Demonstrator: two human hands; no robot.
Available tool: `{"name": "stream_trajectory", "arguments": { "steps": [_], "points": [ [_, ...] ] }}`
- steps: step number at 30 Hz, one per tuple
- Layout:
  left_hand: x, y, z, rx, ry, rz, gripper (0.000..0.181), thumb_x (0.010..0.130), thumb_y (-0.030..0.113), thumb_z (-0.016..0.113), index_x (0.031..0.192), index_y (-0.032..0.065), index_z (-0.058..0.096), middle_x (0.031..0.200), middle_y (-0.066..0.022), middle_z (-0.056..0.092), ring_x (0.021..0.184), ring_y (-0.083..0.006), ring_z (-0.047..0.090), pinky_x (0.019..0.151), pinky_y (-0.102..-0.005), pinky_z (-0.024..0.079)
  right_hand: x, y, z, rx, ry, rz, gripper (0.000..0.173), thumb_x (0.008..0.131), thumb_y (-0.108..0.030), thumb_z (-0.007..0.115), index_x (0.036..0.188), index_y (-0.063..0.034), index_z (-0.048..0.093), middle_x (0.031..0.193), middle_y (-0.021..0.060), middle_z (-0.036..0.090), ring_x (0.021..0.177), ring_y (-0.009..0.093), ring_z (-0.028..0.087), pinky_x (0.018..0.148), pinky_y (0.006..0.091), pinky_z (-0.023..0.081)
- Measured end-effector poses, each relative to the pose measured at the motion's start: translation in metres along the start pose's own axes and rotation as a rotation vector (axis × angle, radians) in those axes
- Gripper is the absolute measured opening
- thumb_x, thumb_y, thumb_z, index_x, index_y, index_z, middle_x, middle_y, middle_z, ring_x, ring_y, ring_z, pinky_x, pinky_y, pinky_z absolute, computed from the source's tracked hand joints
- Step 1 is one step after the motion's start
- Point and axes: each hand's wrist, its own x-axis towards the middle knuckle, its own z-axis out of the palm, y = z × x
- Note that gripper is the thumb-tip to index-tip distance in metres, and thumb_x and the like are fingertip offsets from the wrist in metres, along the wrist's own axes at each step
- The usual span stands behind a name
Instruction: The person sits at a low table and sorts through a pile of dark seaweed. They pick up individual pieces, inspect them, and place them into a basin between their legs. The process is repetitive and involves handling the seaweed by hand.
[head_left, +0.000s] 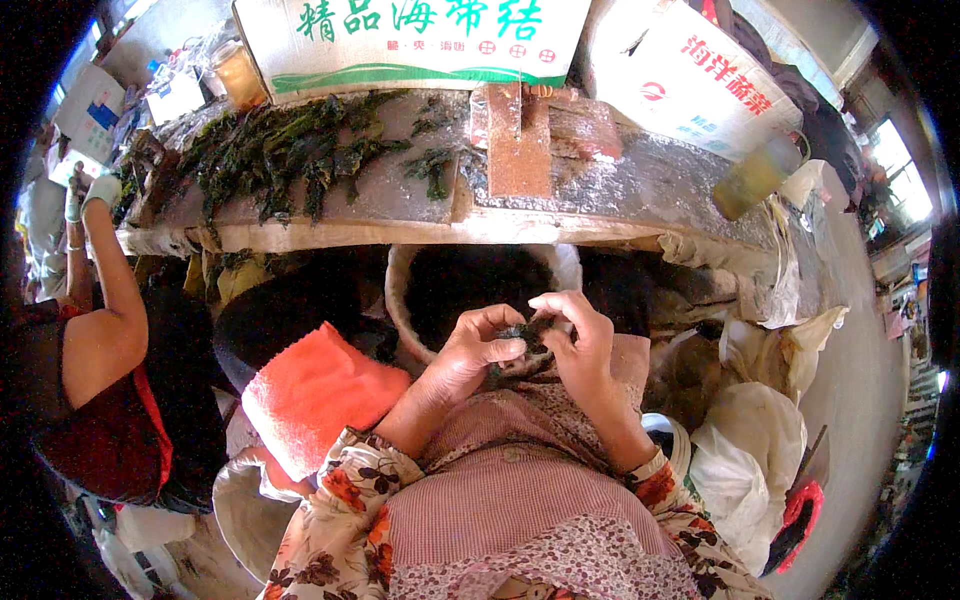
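A small dark green piece of seaweed, seemingly kelp, is pinched between both hands in front of my lap. My left hand grips its left side between thumb and fingers. On the other side, my right hand pinches it with thumb and index finger. Just beyond the hands stands a round, pale-rimmed tub under the table edge; its dark inside is too dim to make out. A heap of wet dark seaweed lies on the table to the left, with a smaller clump beside it.
Printed cardboard boxes stand along the back of the worktable. A rusty metal plate and a bottle of yellowish liquid are on it. A red-orange towel lies left; another person works there. Plastic sacks sit right.
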Motion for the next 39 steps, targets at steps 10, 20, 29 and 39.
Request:
{"name": "stream_trajectory", "arguments": {
  "steps": [10,20,29,39],
  "points": [
    [-0.007,0.002,-0.005,-0.015,-0.165,-0.036,0.051,0.072,0.038,0.072,0.100,-0.0031,0.063,0.085,-0.0069,0.065,0.064,-0.0105,0.055,0.061,-0.0217,0.042,-0.001,0.002,0.004,0.370,-0.045,0.181,0.030,0.069,0.011,0.051,0.096,0.0013,0.059,0.084,0.0048,0.058,0.076,0.012,0.057,0.067,0.0217,0.045],
    [-0.001,0.002,-0.005,-0.104,-0.083,-0.070,0.050,0.067,0.029,0.078,0.103,-0.0012,0.060,0.083,-0.0077,0.066,0.067,-0.0157,0.063,0.060,-0.0251,0.049,-0.009,-0.016,-0.009,0.287,-0.047,0.230,0.038,0.067,0.000,0.069,0.103,-0.0040,0.058,0.076,0.0023,0.056,0.068,0.009,0.056,0.058,0.0234,0.046],
    [-0.005,0.037,-0.051,1.113,0.241,0.480,0.012,0.069,-0.011,0.060,0.078,-0.0024,0.061,0.072,-0.0044,0.056,0.067,-0.0116,0.053,0.062,-0.0249,0.043,-0.009,-0.024,-0.035,1.195,0.153,0.275,0.023,0.075,-0.002,0.066,0.093,-0.0042,0.053,0.075,0.0011,0.054,0.065,0.013,0.056,0.066,0.0293,0.052],
    [-0.002,0.043,-0.003,0.075,0.018,0.212,0.012,0.075,0.010,0.069,0.081,0.0046,0.061,0.078,-0.0028,0.056,0.065,-0.0127,0.059,0.056,-0.0224,0.044,-0.016,0.013,-0.021,0.318,0.040,0.325,0.029,0.076,-0.001,0.059,0.105,-0.0026,0.060,0.097,0.0042,0.063,0.082,0.007,0.058,0.067,0.0214,0.046]
  ]
}}
